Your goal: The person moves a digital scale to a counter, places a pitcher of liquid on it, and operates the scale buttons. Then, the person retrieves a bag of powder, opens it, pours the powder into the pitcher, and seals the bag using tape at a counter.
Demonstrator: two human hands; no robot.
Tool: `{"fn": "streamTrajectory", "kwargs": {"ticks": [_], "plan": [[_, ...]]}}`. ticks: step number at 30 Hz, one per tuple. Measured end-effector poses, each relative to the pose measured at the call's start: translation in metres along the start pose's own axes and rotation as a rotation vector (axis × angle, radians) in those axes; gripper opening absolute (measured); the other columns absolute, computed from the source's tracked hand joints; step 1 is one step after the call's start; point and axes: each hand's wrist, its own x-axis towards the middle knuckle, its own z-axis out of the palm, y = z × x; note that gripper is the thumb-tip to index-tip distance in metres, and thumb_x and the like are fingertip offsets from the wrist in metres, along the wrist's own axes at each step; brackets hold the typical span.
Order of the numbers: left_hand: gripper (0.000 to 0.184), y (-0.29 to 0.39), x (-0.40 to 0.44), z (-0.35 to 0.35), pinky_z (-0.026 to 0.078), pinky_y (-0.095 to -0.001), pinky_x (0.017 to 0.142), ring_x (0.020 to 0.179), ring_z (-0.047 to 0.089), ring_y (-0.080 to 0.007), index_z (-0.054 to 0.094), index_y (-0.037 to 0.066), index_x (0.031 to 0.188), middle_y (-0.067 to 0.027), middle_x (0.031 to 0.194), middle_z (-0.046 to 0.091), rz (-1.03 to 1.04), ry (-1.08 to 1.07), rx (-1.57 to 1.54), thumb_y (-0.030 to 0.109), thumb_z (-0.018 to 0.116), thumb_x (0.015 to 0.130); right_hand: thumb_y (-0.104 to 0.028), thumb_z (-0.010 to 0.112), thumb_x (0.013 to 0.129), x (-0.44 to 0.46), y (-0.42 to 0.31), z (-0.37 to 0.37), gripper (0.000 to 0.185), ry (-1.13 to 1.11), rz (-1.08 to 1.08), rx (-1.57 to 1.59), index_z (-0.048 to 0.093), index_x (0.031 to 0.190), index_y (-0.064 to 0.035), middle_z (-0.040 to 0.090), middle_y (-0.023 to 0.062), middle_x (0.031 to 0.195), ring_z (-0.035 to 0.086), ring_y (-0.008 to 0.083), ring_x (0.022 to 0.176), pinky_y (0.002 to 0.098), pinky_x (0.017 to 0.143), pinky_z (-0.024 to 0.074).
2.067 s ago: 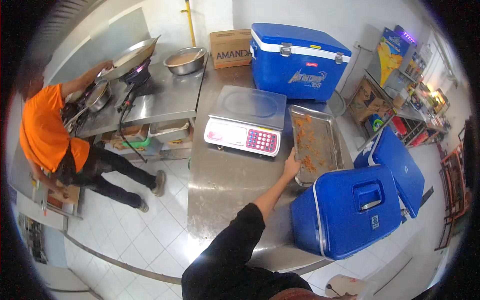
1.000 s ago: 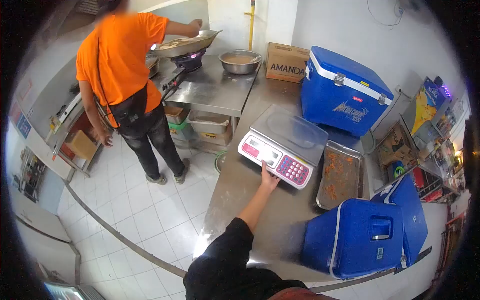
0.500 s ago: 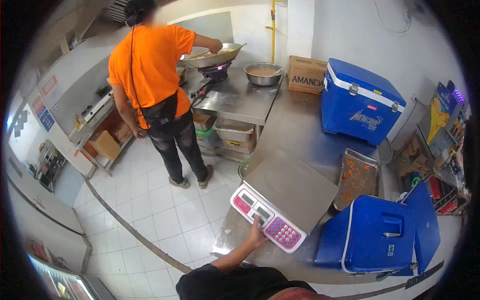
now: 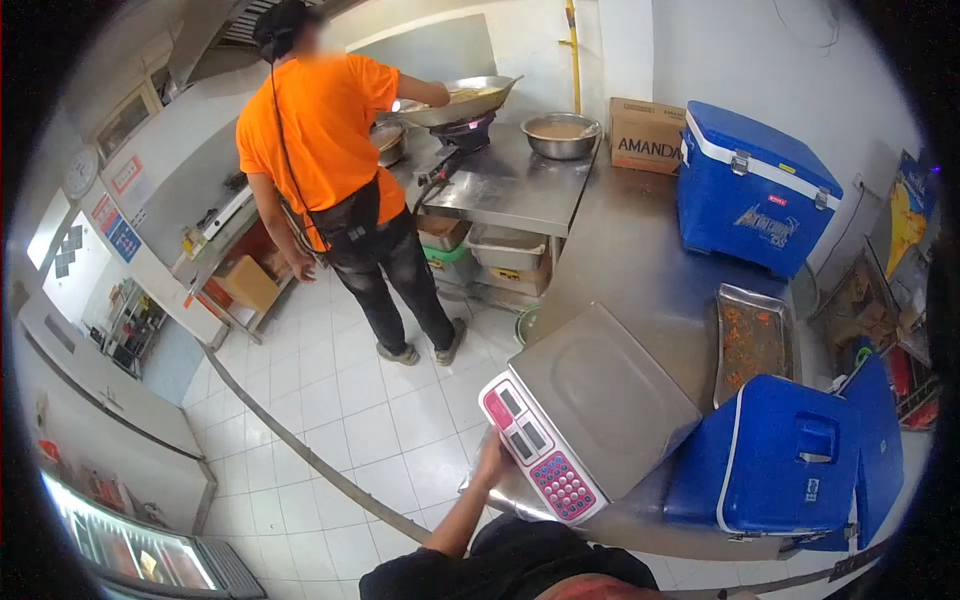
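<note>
A digital weighing scale [image 4: 610, 400] with a flat metal platform and a pink-and-white keypad panel sits on the steel table [image 4: 640, 235], turned at an angle. My left hand [image 4: 493, 462] grips the front edge of its panel, near the table's left edge; the fingertips are hidden against the scale. My right hand is out of view.
Right of the scale stand a blue cooler [image 4: 775, 455], a metal tray [image 4: 753, 345] with orange crumbs and another blue cooler [image 4: 755, 195]. Behind are a cardboard box [image 4: 645, 150] and a steel bowl [image 4: 560, 148]. A person in orange [image 4: 315, 130] works at a wok [image 4: 465, 100].
The scale has turned on the table, its panel now facing more to the left. My left hand has shifted from the panel's face to its outer edge. The view has swung slightly left.
</note>
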Motion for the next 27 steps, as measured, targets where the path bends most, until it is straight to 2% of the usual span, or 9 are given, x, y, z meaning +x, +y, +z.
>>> {"fn": "streamTrajectory", "kwargs": {"ticks": [1,2,4,8,12,14,20,23,27], "plan": [[0.053,0.012,0.013,-0.015,0.042,-0.0386,0.080,0.094,0.051,-0.0247,0.035,0.004,0.117,-0.0146,0.104,0.050,0.068,0.092,0.182,0.045,0.030,0.085,-0.024,0.051,0.080,-0.002,-0.012,0.006,0.034,-0.003,-0.019,0.009,0.044,0.100,0.0022,0.050,0.0148,0.088,0.051,0.0214,0.064,0.0309,0.053,0.0457],[0.044,0.026,0.021,-0.008,0.040,-0.0359,0.080,0.091,0.051,-0.0234,0.042,0.001,0.109,-0.0144,0.100,0.051,0.158,0.404,0.181,0.037,0.036,0.085,-0.024,0.051,0.080,-0.005,-0.017,0.008,0.034,-0.005,-0.036,0.019,0.044,0.101,0.0024,0.049,0.0151,0.089,0.050,0.0215,0.064,0.0309,0.054,0.0456],[0.040,0.036,0.067,-0.022,0.038,-0.0323,0.081,0.091,0.050,-0.0224,0.045,0.000,0.106,-0.0136,0.097,0.053,0.587,0.697,0.539,0.033,0.043,0.084,-0.023,0.051,0.080,-0.015,-0.022,0.011,0.034,-0.006,-0.062,0.039,0.043,0.101,0.0027,0.048,0.0157,0.091,0.050,0.0218,0.065,0.0308,0.054,0.0454],[0.047,0.111,0.121,0.006,0.033,-0.0301,0.086,0.100,0.043,-0.0197,0.041,0.000,0.112,-0.0116,0.108,0.047,0.468,0.117,0.606,0.035,0.046,0.081,-0.021,0.052,0.080,-0.049,-0.030,0.021,0.035,0.011,-0.112,0.082,0.041,0.103,0.0035,0.047,0.0170,0.094,0.050,0.0222,0.067,0.0308,0.054,0.0451],[0.055,0.148,0.154,0.071,0.036,-0.0289,0.084,0.096,0.046,-0.0175,0.045,0.002,0.110,-0.0112,0.105,0.049,0.102,-0.280,0.791,0.046,0.048,0.078,-0.019,0.052,0.080,-0.099,-0.040,0.037,0.036,0.037,-0.149,0.127,0.040,0.104,0.0043,0.045,0.0182,0.097,0.049,0.0227,0.068,0.0307,0.055,0.0448],[0.065,0.142,0.181,0.084,0.034,-0.0296,0.086,0.101,0.043,-0.0176,0.039,0.004,0.118,-0.0104,0.114,0.043,-0.140,-0.462,0.698,0.053,0.046,0.076,-0.018,0.052,0.080,-0.128,-0.045,0.048,0.036,0.049,-0.164,0.147,0.039,0.105,0.0047,0.045,0.0188,0.099,0.049,0.0230,0.069,0.0306,0.055,0.0446],[0.080,0.113,0.231,0.083,0.030,-0.0330,0.091,0.115,0.031,-0.0222,0.030,0.005,0.124,-0.0124,0.128,0.030,-0.412,-0.659,0.542,0.062,0.044,0.070,-0.017,0.050,0.081,-0.198,-0.060,0.074,0.038,-0.093,-0.109,0.120,0.035,0.109,0.0035,0.040,0.0199,0.105,0.048,0.0260,0.076,0.0336,0.060,0.0449],[0.082,0.120,0.210,0.076,0.029,-0.0337,0.092,0.117,0.029,-0.0231,0.029,0.006,0.125,-0.0137,0.129,0.028,-0.369,-0.586,0.677,0.064,0.043,0.069,-0.017,0.048,0.082,-0.216,-0.062,0.082,0.039,-0.182,-0.089,0.099,0.033,0.112,0.0027,0.038,0.0203,0.108,0.048,0.0278,0.080,0.0354,0.063,0.0451],[0.081,0.123,0.173,0.063,0.030,-0.0347,0.092,0.114,0.033,-0.0229,0.026,0.005,0.126,-0.0137,0.128,0.029,-0.571,-0.546,0.461,0.061,0.045,0.070,-0.017,0.047,0.083,-0.229,-0.056,0.091,0.041,-0.284,-0.096,0.075,0.030,0.116,0.0017,0.035,0.0209,0.113,0.047,0.0302,0.086,0.0379,0.067,0.0453]]}}
